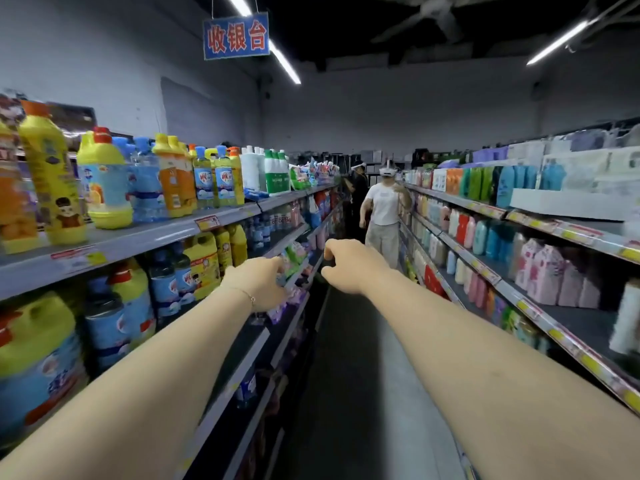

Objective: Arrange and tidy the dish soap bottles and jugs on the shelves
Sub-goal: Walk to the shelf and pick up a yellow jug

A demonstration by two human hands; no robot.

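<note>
Dish soap bottles fill the left shelving. On the top shelf (145, 237) stand a tall yellow bottle (52, 174), a yellow-and-blue bottle (104, 178), a clear blue bottle (147, 181) and an orange bottle (176, 178). Below are yellow jugs (204, 261) and blue jugs (162, 285), with a big yellow-topped jug (38, 358) nearest me. My left hand (258, 285) reaches out at the middle shelf's front edge, back towards me, fingers hidden. My right hand (346, 265) hovers over the aisle, fingers loosely curled and apart, holding nothing.
A person in a white shirt (382, 206) stands down the aisle, with another person behind. The right shelving (485, 271) carries pink, white and teal bottles. A blue sign (236, 36) hangs overhead. The grey floor (363, 393) runs between the shelves.
</note>
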